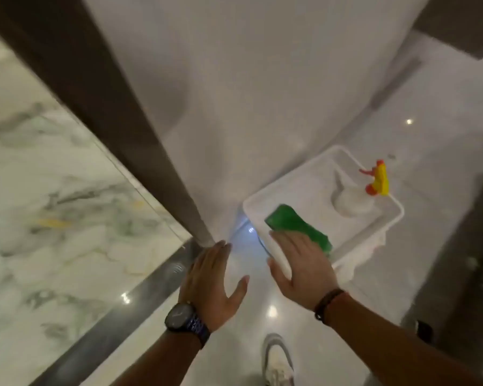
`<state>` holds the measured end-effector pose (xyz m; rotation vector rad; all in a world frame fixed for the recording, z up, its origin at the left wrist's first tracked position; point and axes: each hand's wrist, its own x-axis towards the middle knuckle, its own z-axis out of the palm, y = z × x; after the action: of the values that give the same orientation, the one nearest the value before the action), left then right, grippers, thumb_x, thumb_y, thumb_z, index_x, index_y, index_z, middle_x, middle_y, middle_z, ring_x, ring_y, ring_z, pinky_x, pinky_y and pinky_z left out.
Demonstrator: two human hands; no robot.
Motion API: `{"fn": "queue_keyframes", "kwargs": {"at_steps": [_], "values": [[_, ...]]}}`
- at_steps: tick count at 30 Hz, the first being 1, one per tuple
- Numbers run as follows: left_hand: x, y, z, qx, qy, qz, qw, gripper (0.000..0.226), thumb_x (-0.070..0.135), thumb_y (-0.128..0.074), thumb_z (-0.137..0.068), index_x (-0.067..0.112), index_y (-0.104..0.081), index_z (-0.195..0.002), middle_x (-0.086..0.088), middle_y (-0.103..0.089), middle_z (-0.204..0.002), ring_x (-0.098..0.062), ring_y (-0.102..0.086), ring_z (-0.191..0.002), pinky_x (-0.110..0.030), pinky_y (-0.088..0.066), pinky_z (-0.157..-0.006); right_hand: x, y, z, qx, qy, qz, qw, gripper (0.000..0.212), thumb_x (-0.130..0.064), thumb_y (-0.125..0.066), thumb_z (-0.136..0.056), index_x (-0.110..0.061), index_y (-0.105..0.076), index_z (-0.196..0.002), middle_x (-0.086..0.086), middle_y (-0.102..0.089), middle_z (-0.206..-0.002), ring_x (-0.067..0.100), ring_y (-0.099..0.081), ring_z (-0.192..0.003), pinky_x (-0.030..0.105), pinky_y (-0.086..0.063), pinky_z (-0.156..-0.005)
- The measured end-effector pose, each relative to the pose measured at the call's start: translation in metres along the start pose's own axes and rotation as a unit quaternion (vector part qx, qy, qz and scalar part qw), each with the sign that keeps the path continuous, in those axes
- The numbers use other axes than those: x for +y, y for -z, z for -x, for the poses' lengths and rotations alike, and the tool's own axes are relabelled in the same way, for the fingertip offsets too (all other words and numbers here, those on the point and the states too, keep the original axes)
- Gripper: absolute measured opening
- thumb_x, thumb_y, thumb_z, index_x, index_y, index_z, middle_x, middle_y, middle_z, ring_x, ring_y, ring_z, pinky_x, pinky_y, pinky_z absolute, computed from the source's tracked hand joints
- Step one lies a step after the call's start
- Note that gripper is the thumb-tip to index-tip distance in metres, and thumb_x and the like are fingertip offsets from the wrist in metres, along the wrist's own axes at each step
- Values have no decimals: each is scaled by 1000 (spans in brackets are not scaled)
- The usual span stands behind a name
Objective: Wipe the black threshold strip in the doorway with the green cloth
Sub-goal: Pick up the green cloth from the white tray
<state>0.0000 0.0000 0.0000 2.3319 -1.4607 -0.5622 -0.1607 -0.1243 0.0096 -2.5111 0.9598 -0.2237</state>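
Task looks barely begun: green cloth (299,228) lies draped over the near rim of the white tub (396,207) on the floor, w/ a white spray bottle (352,201) inside, not yet picked up. Right hand (301,271) is spread flat, fingers wide, just at the cloth's near edge & holding nothing; left hand (211,285) also flat and empty, beside the door edge (140,151). Black threshold strip (140,296) runs along the marble floor (53,190) to the left, no cloth on it — grab + all wiping left, imo.

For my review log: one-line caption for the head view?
Right hand reaches the green cloth in a white tray; left hand hovers open.
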Motion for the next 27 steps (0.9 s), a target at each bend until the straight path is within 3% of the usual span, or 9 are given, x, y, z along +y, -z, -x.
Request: {"fn": "queue_keyframes", "kwargs": {"at_steps": [5,11,15,21,24,27], "values": [[7,-125,-76,-21,-4,24,999,73,55,-53,-80,14,-40,-139,-12,-43,-147,-27,-39,-134,-47,-37,-108,125,-75,-21,-7,-108,41,993,61,-41,-56,-85,-16,-36,-138,18,-53,-131,36,-49,-118,51,-43,-100],[6,-205,-134,34,-35,-47,998,78,53,-48,-82,11,-30,-146,-12,-21,-158,-28,-14,-146,-39,-7,-115,185,-140,-56,-61,-74,147,984,73,-65,-42,-82,-33,-21,-144,20,-39,-142,40,-37,-128,58,-39,-97],[4,-225,-140,38,-52,-77,995,72,51,-41,-84,11,-33,-144,-11,-25,-157,-28,-12,-146,-40,0,-116,195,-162,-62,-56,-56,199,977,65,-57,-49,-83,-30,-31,-140,22,-42,-136,41,-43,-115,56,-42,-86],[-1,-208,-137,29,-82,-54,995,73,51,-46,-83,9,-38,-141,-12,-26,-156,-29,-15,-146,-38,-2,-116,188,-148,-72,-42,-60,148,986,50,-27,-57,-85,-18,-44,-132,26,-50,-120,44,-47,-102,56,-46,-85],[-9,-180,-128,40,-83,-37,995,75,53,-46,-83,9,-36,-142,-12,-27,-156,-30,-19,-145,-39,-9,-116,167,-128,-76,11,-83,98,992,48,-18,-58,-82,-13,-49,-130,27,-52,-118,45,-47,-102,55,-45,-86],[-33,-145,-107,32,-64,-31,997,72,55,-48,-83,11,-41,-139,-13,-36,-151,-31,-32,-139,-42,-25,-111,126,-111,-76,84,-76,37,993,51,-15,-57,-79,-12,-50,-129,28,-51,-118,45,-47,-101,54,-46,-88]]}}
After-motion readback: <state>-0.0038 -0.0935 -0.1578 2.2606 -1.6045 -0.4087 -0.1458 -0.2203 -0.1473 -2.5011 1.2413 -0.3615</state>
